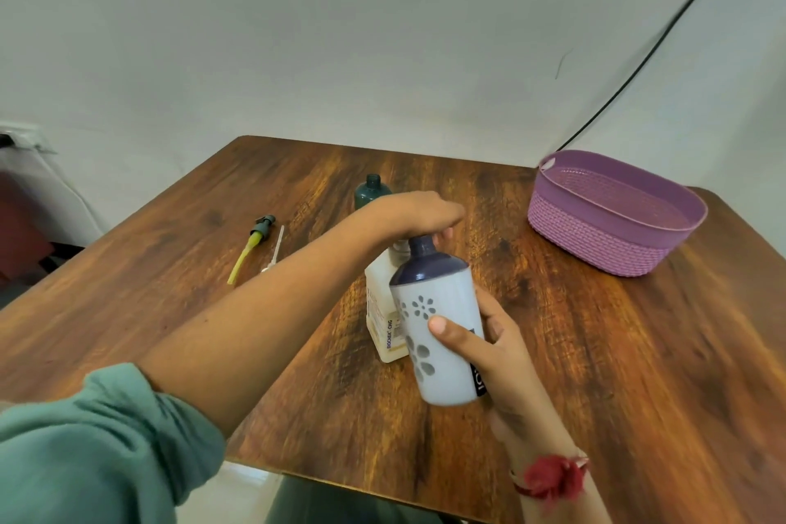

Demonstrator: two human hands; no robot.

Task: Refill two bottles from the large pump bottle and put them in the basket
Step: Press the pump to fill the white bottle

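My right hand [493,353] grips a white bottle [442,336] with a grey flower pattern and a dark purple top, tilted and lifted above the table. Behind it stands the large cream pump bottle [383,311], upright on the table. My left hand [419,213] reaches across and lies flat on top of the pump bottle, hiding the pump head. A dark green bottle [369,191] without a cap stands further back, partly hidden by my left hand. The purple woven basket [595,242] sits at the right rear of the table and holds nothing.
Two loose pump heads lie on the left of the wooden table [638,353]: one dark green with a yellow tube [251,245], one with a clear tube [275,249]. A black cable [663,34] runs down the wall behind the basket.
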